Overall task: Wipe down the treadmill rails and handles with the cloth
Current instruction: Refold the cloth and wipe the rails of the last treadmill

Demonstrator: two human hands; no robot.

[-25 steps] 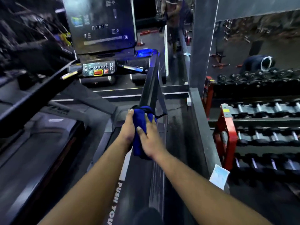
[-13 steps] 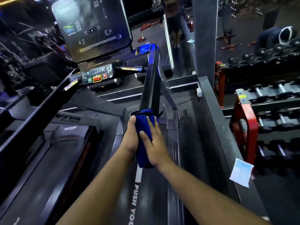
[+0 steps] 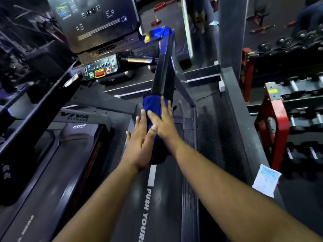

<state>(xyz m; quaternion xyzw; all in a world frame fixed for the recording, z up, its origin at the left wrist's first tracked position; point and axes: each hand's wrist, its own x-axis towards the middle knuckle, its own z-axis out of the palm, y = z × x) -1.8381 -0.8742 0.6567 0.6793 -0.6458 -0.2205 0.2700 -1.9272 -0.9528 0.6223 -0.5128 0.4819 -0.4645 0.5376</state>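
A blue cloth [image 3: 152, 105] is wrapped over the lower end of the treadmill's black right rail [image 3: 162, 72], which rises toward the console. My right hand [image 3: 164, 123] lies over the cloth, thumb on its near side and fingers going over the rail's far side, gripping it. My left hand [image 3: 139, 145] rests against the cloth's left side with its fingers spread and straight and its thumb on the cloth. The lower part of the cloth hangs dark between my wrists.
The console screen [image 3: 97, 23] and button panel [image 3: 99, 70] stand ahead. The belt [image 3: 162, 198], printed PUSH YOUR, runs below my arms. A second rail [image 3: 38, 109] crosses at left. At right are a grey ledge holding a paper [image 3: 266, 182] and a red dumbbell rack [image 3: 272, 130].
Both hands and the cloth have slid up the rail toward the console. My left hand has opened, with its fingers now spread beside the cloth instead of wrapped on it.
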